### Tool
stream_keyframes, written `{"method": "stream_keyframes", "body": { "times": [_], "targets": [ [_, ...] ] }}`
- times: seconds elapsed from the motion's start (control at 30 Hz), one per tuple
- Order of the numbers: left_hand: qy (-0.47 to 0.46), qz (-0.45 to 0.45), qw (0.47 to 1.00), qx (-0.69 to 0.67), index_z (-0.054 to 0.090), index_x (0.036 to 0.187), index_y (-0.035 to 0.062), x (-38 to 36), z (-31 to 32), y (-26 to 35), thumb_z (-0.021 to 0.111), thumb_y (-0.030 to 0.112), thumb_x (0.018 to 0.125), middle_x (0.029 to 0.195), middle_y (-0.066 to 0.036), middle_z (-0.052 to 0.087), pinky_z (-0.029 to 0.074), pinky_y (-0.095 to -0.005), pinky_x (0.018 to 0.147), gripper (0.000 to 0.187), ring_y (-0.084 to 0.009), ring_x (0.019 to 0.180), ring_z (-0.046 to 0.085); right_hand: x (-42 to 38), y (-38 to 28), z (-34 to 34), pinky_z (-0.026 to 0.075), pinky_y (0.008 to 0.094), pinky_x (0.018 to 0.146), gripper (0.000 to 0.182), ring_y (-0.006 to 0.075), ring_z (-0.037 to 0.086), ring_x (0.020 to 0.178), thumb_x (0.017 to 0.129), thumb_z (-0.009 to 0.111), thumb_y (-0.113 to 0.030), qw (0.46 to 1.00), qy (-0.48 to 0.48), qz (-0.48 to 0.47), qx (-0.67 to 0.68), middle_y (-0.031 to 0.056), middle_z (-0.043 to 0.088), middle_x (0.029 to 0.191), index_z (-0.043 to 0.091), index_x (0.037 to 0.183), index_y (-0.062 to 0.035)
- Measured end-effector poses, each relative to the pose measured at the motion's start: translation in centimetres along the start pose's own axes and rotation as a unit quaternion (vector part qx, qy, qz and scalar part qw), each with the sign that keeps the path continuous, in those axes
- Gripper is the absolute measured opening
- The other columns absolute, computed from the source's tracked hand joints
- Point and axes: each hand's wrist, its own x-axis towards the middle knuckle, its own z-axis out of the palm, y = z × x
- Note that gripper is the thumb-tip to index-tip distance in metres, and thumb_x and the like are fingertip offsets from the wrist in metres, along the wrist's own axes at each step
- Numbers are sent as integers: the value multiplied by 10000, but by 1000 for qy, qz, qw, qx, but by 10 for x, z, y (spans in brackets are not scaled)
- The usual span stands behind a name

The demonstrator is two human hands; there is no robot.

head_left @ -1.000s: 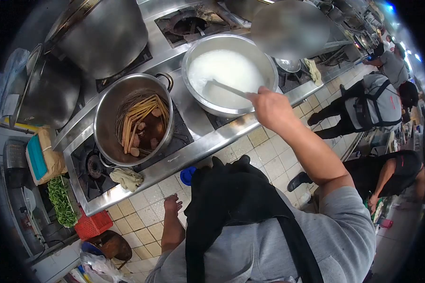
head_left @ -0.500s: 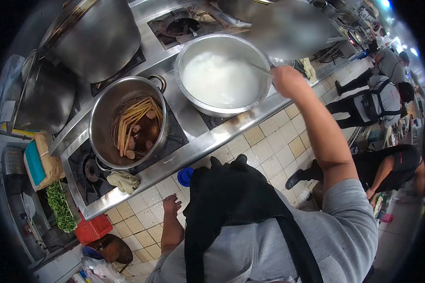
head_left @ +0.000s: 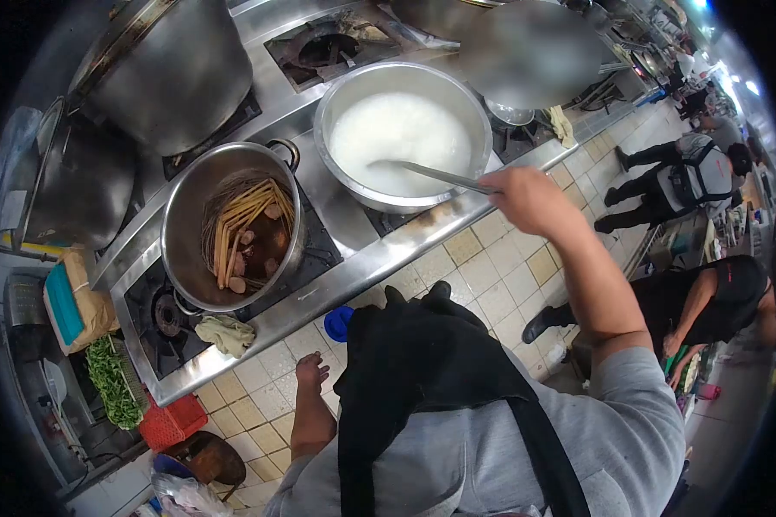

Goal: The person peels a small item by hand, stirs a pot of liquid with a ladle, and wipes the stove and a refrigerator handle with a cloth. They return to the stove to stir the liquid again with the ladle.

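My right hand (head_left: 530, 200) is closed round the handle of a metal ladle (head_left: 444, 176). The ladle slants into a wide steel pot (head_left: 328, 159) of foamy white liquid (head_left: 397, 133), which hides its head. My left hand (head_left: 312, 370) hangs low beside my black apron, fingers loosely apart and holding nothing. Left of the white liquid stands a second steel pot (head_left: 179, 233), holding dark brown broth, bundled yellowish stalks (head_left: 224, 228) and several brownish chunks.
A large stockpot (head_left: 177, 82) stands at the back left, near a bare burner (head_left: 328, 52). A folded cloth (head_left: 224, 334) lies on the stove's front edge. Greens (head_left: 112, 379) and a red basket (head_left: 172, 420) sit at lower left. Co-workers (head_left: 698, 181) are on the right.
My right hand has moved down and slightly toward me, and the ladle has swung toward the near side of the pot. My left hand has barely moved.
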Motion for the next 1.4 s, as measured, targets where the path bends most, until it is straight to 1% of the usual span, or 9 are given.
{"method": "stream_keyframes", "body": {
  "times": [0.13,0.2,0.43,0.53,0.6,0.7,1.0,1.33,1.4],
  "targets": [
    [-4,4,1000,-12,536,1134,52,-3,2,3,656,282,848,1023,-105,601,499,-345,566,386,-280,764,645,26,-3,39,482,441,804,263,376,615,884,797,577,-88,996,81,-8,-20,211,644,910,637,1049,-46],
    [-4,8,1000,-17,537,1132,55,-4,2,3,655,281,848,1021,-104,601,497,-348,567,382,-280,765,643,41,2,50,504,432,757,203,363,637,818,810,502,-101,989,136,4,-57,210,636,798,640,955,-63],
    [10,-11,999,-36,541,1140,47,-10,-6,-18,625,260,859,1010,-105,589,491,-351,574,361,-273,752,634,44,13,39,507,443,742,214,383,631,826,812,560,-142,997,66,33,-36,238,638,824,622,960,0],
    [29,-30,999,-28,563,1103,67,-21,-6,-24,637,212,845,942,-87,601,484,-342,525,305,-268,702,633,38,3,19,525,402,636,276,317,660,737,821,580,-157,993,-50,67,84,213,648,784,613,1019,32],
    [28,-28,999,-16,571,1092,65,-22,-8,-27,632,199,843,920,-84,602,482,-341,515,289,-265,684,632,37,-3,13,497,321,500,323,210,646,602,835,570,-148,947,-129,145,257,149,644,733,592,1091,47],
    [7,-12,1000,-28,583,1073,58,-22,-10,-27,628,190,841,892,-80,602,481,-331,504,271,-257,658,629,34,2,19,413,240,398,312,111,564,493,862,545,-130,914,-143,138,353,74,625,702,571,1125,36],
    [29,11,998,-62,552,1081,52,-22,-3,1,655,215,834,943,-85,593,485,-328,526,313,-243,655,623,-6,17,16,398,218,389,306,93,539,474,884,535,-127,831,-163,146,512,58,624,712,560,1149,26],
    [48,-18,998,-27,572,1115,52,-29,24,-26,641,265,852,992,-86,597,482,-320,516,346,-239,691,627,-45,46,-5,382,211,380,292,73,509,457,887,530,-124,880,-50,157,446,43,608,718,572,1146,3],
    [34,-23,998,-38,576,1111,50,-35,36,-29,642,262,851,1003,-86,602,484,-310,505,342,-234,682,630,-40,51,-8,466,287,484,308,179,607,563,859,561,-132,919,22,168,357,106,650,777,589,1132,8]
  ]
}}
